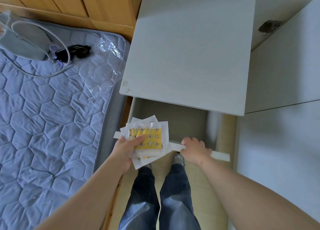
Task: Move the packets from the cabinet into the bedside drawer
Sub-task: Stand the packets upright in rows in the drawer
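Observation:
My left hand (127, 149) grips a fanned stack of packets (152, 138), white-edged with a yellow patterned one on top, over the left front corner of the open bedside drawer (187, 124). My right hand (194, 149) is closed over the drawer's white front edge (220, 155). The drawer's inside looks grey, and nothing shows in the part I can see. The white bedside table top (190, 48) covers the drawer's back part.
A bed with a blue quilted mattress (52, 117) lies on the left, carrying a grey bag (22, 39), black sunglasses (76, 50) and clear plastic wrap (105, 65). White cabinet panels (284, 74) stand on the right. My legs and shoes are below the drawer front.

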Demonstrator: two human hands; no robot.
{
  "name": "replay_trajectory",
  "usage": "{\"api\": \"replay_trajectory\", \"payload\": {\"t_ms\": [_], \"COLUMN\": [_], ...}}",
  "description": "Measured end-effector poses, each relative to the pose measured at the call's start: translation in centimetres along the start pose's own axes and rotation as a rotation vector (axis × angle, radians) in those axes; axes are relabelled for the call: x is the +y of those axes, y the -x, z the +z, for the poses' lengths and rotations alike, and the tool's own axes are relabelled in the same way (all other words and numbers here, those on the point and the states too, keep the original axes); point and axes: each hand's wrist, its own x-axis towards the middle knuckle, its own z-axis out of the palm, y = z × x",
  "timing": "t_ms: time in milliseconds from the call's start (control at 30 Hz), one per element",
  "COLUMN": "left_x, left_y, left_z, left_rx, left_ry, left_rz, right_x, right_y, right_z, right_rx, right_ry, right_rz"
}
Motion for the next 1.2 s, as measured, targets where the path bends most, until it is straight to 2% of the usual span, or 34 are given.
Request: {"api": "replay_trajectory", "payload": {"t_ms": [300, 733, 967, 1033, 1100, 1200], "left_x": [-2.7, -4.9, -5.8, -6.0, -6.1, -5.9], "left_y": [0.6, 0.7, 1.1, 1.2, 1.3, 1.4], "left_z": [-0.9, -1.0, -0.9, -0.8, -0.6, -0.5], "left_rx": [0.021, -0.022, -0.034, -0.034, -0.032, -0.004], "left_ry": [-0.025, -0.106, -0.139, -0.143, -0.161, -0.24], "left_rz": [-0.068, -0.067, -0.064, -0.058, -0.047, -0.004], "right_x": [1.4, 3.4, 4.9, 5.2, 5.0, 3.7], "right_y": [2.2, 3.6, 3.7, 3.6, 3.6, 3.6], "right_z": [4.0, 8.8, 10.2, 10.3, 9.8, 7.6], "right_rx": [-0.154, -0.225, -0.256, -0.272, -0.247, 0.012], "right_ry": [-0.055, -0.092, -0.077, -0.137, -0.313, -0.783], "right_rz": [0.021, -0.025, -0.109, -0.1, -0.027, 0.118]}}
